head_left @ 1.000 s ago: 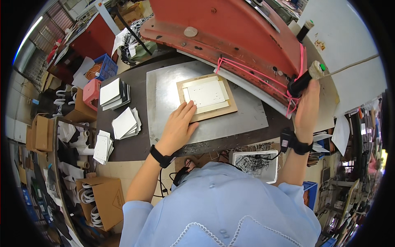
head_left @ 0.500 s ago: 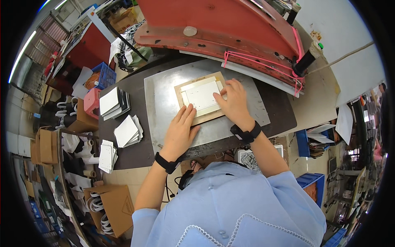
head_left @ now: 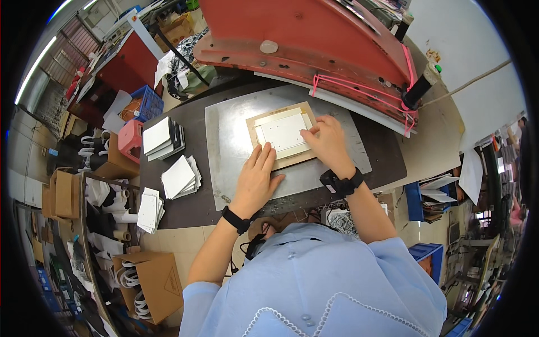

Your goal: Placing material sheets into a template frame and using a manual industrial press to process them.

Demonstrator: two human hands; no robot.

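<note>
A white rectangular sheet point(head_left: 282, 132) with small holes lies within a pale frame on a tan board point(head_left: 292, 161). The board rests on a grey metal plate point(head_left: 227, 154). My left hand point(head_left: 255, 178) is laid flat, fingers stretched and together, its fingertips on the lower-left edge of the board and sheet. At the sheet's right edge is my right hand point(head_left: 329, 143), its fingers curled and its thumb and forefinger closed on that edge. Each wrist wears a black band.
Beyond the plate stands a red machine point(head_left: 314, 53) with pink cord and a dark spool point(head_left: 424, 87). Left on the dark table are stacks of white cards point(head_left: 157, 137), point(head_left: 181, 177), point(head_left: 149, 210). Below left is a cardboard box point(head_left: 157, 283); a blue crate point(head_left: 147, 104) sits farther off.
My right hand's fingers have curled in from a more stretched pose at the sheet's right edge. My left hand stays at the board's lower left. The whole view has shifted slightly.
</note>
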